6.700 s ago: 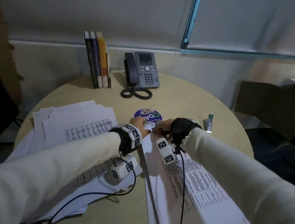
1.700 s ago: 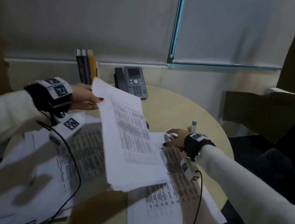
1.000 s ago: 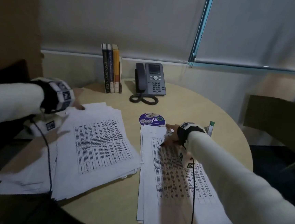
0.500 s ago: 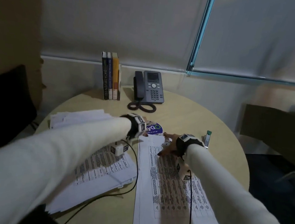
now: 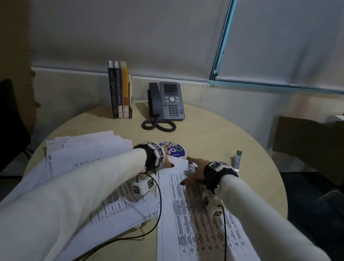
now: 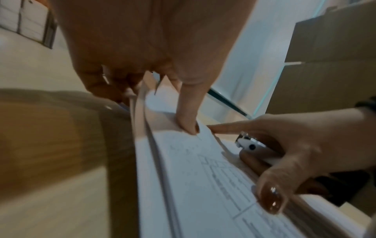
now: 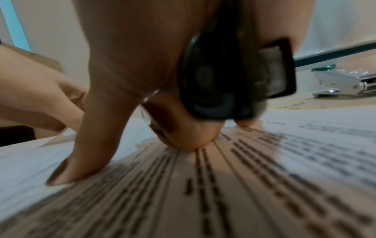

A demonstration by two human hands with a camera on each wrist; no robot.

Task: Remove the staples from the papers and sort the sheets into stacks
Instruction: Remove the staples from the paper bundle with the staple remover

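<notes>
A stack of printed papers (image 5: 200, 226) lies in front of me on the right. My left hand (image 5: 169, 164) pinches its top-left corner; in the left wrist view the thumb (image 6: 188, 124) sits on top of the raised corner with fingers underneath. My right hand (image 5: 192, 170) holds a small staple remover (image 6: 251, 147) curled in its fingers, just right of that corner. Its thumb (image 7: 67, 172) presses down on the top sheet and its index finger points forward. A loose pile of sheets (image 5: 93, 165) lies on the left under my left forearm.
A silver stapler (image 5: 237, 161) with a green end lies at the right of the round table (image 5: 218, 138). A round purple sticker (image 5: 175, 150) sits just beyond my hands. A desk phone (image 5: 167, 103) and upright books (image 5: 119, 90) stand at the back.
My left hand laid a bundle of sheets on the left pile, then came back across to the top corner of the right stack. My right hand stayed on that stack with the staple remover.
</notes>
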